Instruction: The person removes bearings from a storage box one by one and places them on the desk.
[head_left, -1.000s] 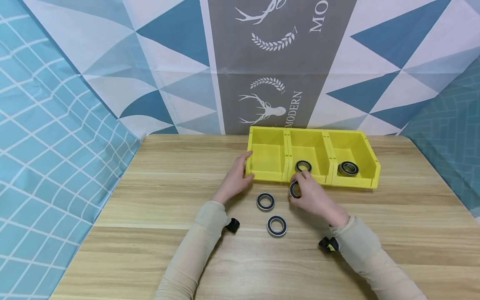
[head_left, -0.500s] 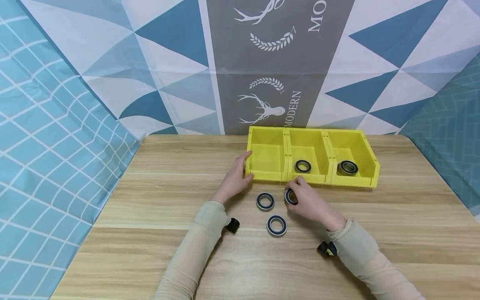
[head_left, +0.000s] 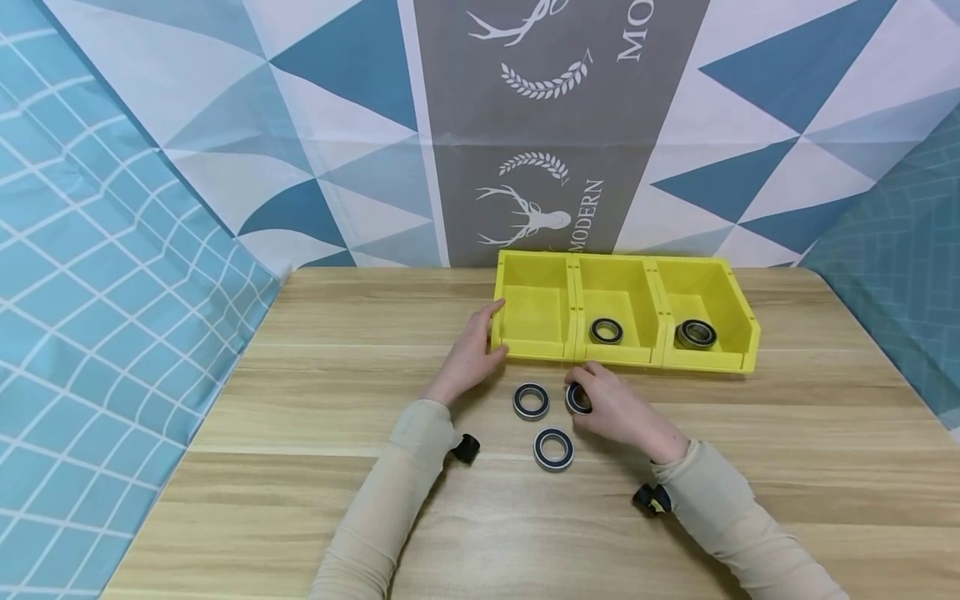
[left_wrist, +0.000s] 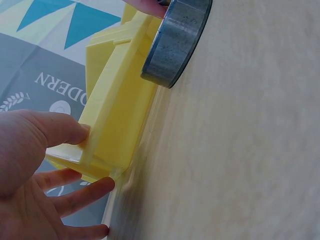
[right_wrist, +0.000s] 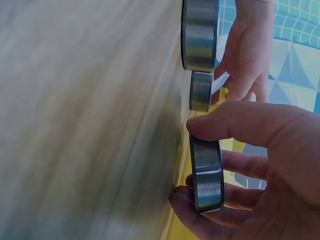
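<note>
My right hand (head_left: 611, 404) pinches a ball bearing (head_left: 577, 399), a steel ring with a dark seal, low over the wooden table just in front of the yellow bins. In the right wrist view its thumb lies on one side of that bearing's steel rim (right_wrist: 207, 175), the fingers around the other. To its left lie two more bearings, one farther back (head_left: 531, 402) and one nearer (head_left: 553, 450). My left hand (head_left: 467, 354) rests at the front left corner of the left yellow bin (head_left: 534, 321). In the left wrist view its thumb touches the front edge while the fingers spread along the side.
Three yellow bins stand joined in a row at the table's back edge. The middle bin (head_left: 633, 357) contains one bearing (head_left: 606, 341); stacked bearings (head_left: 697, 335) sit in the right bin (head_left: 708, 361). Patterned cloth (head_left: 337, 200) hangs behind the table (head_left: 360, 333).
My right hand has moved back toward me and slightly left with its bearing, from the middle bin's front edge to beside the loose bearings. My left hand has stayed at the bin.
</note>
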